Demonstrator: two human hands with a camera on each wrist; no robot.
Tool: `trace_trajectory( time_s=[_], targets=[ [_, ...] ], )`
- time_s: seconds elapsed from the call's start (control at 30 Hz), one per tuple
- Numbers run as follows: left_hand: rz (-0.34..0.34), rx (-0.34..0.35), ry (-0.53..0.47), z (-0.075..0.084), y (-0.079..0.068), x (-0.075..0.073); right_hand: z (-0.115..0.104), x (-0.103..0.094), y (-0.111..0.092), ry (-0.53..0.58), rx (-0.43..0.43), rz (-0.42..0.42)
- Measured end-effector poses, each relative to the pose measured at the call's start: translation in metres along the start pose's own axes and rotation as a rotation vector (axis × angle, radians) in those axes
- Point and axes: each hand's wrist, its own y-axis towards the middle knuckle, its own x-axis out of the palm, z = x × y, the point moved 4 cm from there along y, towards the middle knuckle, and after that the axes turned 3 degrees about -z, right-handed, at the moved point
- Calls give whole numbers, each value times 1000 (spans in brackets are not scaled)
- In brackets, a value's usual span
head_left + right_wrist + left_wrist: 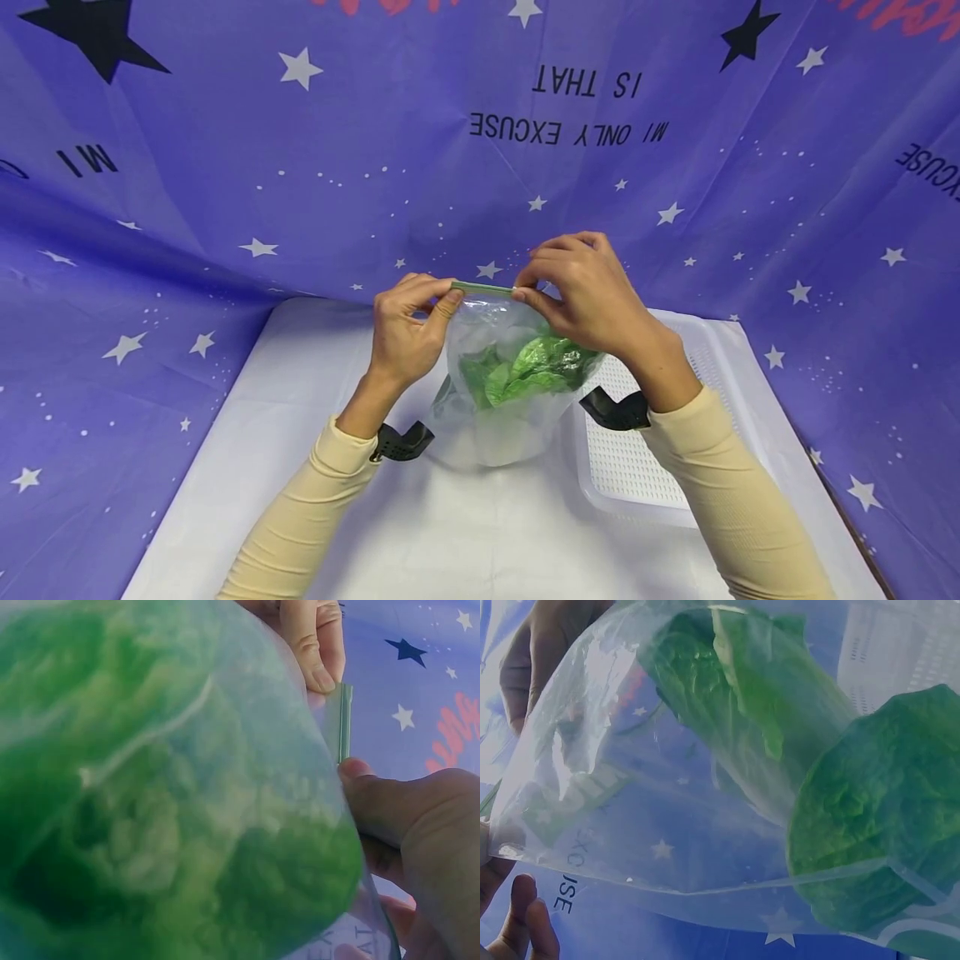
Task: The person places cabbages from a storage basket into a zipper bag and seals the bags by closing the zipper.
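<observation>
A clear zip bag [480,433] with a green zip strip [345,724] hangs upright between both hands, in the middle of the head view. Green leaves [532,371] lie inside it, large and close in the left wrist view. My left hand [411,325] pinches the left end of the strip between thumb and fingers. At the strip's right part, my right hand [581,287] pinches the edge with thumb and forefinger, its other fingers curled above. Both wrists carry black camera mounts.
A white perforated basket [630,467] stands on the white tabletop [480,533] to the right, partly behind the right forearm. A purple cloth [420,167] with stars and lettering rises behind the table and along its sides.
</observation>
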Motion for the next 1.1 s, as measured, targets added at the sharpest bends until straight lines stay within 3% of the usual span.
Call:
trace_trajectory(
  time_s=[0.1,0.4,0.6,0.8,0.93,1.03,1.1],
  targets=[
    [7,-6,11,4,1,-3,2,-1,-2,6,0,-8],
    [28,-35,2,-33,-9,-14,14,-2,-19,9,40,-46],
    [104,-104,36,-45,-13,-42,35,-13,-43,-7,88,-28],
    [166,-164,76,-42,-16,-66,54,-24,-71,32,144,19],
    [175,-166,44,-40,-16,-71,47,-28,-76,157,149,36],
    [185,-154,-40,-22,-15,-80,31,-40,-80,341,144,6],
    [193,-131,-124,-3,-11,-87,18,-53,-84,521,117,-19]
  ],
)
